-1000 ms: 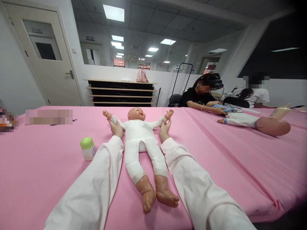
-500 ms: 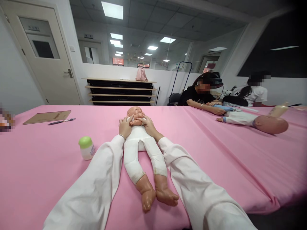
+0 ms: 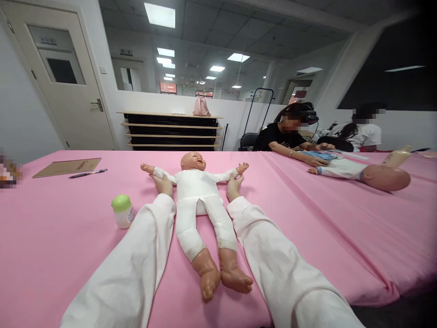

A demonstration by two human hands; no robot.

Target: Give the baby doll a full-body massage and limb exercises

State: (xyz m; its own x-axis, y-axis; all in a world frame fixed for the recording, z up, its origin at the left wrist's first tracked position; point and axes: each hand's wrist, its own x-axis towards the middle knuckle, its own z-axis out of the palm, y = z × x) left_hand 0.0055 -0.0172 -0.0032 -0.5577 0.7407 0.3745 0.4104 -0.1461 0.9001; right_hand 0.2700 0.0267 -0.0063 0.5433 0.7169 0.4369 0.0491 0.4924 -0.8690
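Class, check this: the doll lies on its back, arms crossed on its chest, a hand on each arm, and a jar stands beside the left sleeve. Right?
Not quite: the head view shows the doll with its arms spread out sideways, not crossed, the left hand and right hand each on one.

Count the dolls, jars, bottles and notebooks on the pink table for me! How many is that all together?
Dolls: 2 (the near doll and the far doll)
Jars: 1 (the green-lidded jar)
Bottles: 1 (the bottle by the far doll's head)
Notebooks: 1 (the brown notebook)
Total: 5
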